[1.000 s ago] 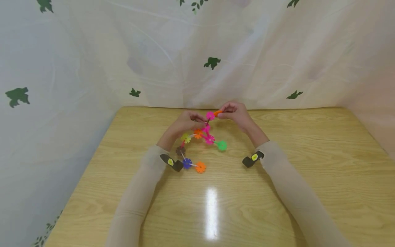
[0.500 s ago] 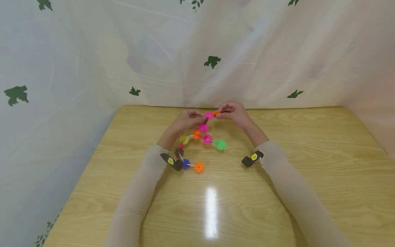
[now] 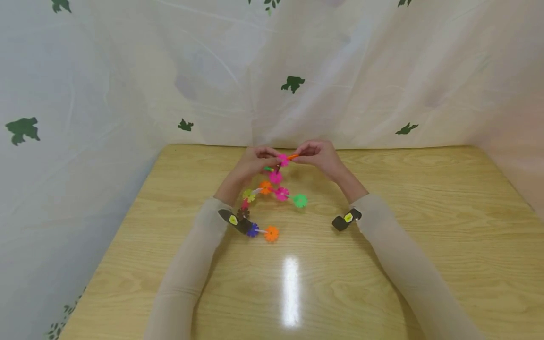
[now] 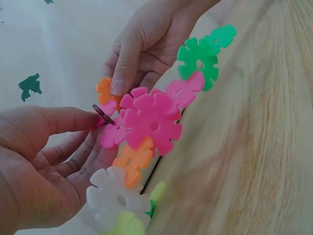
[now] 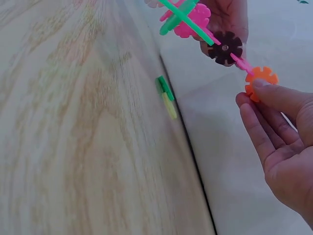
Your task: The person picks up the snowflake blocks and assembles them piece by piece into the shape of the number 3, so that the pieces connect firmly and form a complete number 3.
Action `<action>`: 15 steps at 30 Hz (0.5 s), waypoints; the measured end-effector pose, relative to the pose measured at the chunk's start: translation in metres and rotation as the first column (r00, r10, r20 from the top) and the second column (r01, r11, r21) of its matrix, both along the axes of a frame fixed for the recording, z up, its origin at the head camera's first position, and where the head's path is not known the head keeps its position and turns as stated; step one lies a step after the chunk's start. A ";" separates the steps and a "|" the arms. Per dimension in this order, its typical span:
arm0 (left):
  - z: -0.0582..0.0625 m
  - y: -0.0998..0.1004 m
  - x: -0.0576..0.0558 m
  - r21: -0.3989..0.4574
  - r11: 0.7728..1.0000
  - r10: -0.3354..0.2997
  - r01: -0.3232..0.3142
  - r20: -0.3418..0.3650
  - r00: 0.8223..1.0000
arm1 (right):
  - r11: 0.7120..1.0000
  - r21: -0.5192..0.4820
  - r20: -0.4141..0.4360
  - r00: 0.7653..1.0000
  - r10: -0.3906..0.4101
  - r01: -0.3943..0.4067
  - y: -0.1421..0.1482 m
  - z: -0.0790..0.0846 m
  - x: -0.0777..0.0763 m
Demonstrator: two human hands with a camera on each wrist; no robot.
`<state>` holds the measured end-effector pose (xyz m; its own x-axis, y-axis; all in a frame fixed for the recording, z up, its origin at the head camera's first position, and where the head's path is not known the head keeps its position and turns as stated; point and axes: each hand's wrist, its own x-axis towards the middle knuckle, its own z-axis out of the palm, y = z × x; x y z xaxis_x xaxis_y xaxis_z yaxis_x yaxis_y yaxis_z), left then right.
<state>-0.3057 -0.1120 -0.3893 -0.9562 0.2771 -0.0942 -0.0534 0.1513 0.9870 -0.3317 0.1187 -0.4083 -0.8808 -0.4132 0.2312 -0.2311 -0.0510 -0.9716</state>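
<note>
A branching chain of notched plastic snowflake discs hangs between both hands. At the chain's upper end, my right hand (image 3: 320, 156) pinches an orange disc (image 5: 264, 76) between thumb and fingers. This disc meets the slot side of a pink disc (image 3: 284, 160). My left hand (image 3: 248, 165) pinches around that pink disc and the dark brown disc (image 5: 225, 48) joined to it. Below, a larger pink disc (image 4: 152, 122) links to a green disc (image 3: 300, 200) on one branch. The other branch curves through yellow (image 3: 249, 195) and blue (image 3: 253, 230) to an orange end disc (image 3: 271, 233).
A small green-and-yellow piece (image 5: 166, 95) lies on the wooden table (image 3: 382, 283) near its back edge. Behind that edge hangs a pale curtain (image 3: 340, 71) with leaf and bird prints. Each sleeve has a dark wrist camera (image 3: 346, 220) strapped on.
Both hands and the chain have shifted slightly left, and the chain's lower end dips a little nearer. The green-and-yellow piece on the table has come into sight beside the left fingers.
</note>
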 end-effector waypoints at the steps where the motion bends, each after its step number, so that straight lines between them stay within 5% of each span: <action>1: 0.000 -0.001 0.000 0.006 1.000 0.004 -0.004 -0.012 1.000 | 1.000 0.007 -0.015 1.000 0.001 -0.001 0.000 0.001 0.001; 15: 0.006 -0.008 0.000 0.027 0.999 -0.020 0.021 -0.037 0.999 | 0.995 0.096 -0.115 0.993 -0.006 0.017 -0.004 0.006 0.003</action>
<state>-0.3056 -0.1205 -0.3834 -0.9529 0.2989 -0.0509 -0.0139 0.1248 0.9921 -0.3284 0.1149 -0.4028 -0.8554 -0.4288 0.2904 -0.3415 0.0456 -0.9388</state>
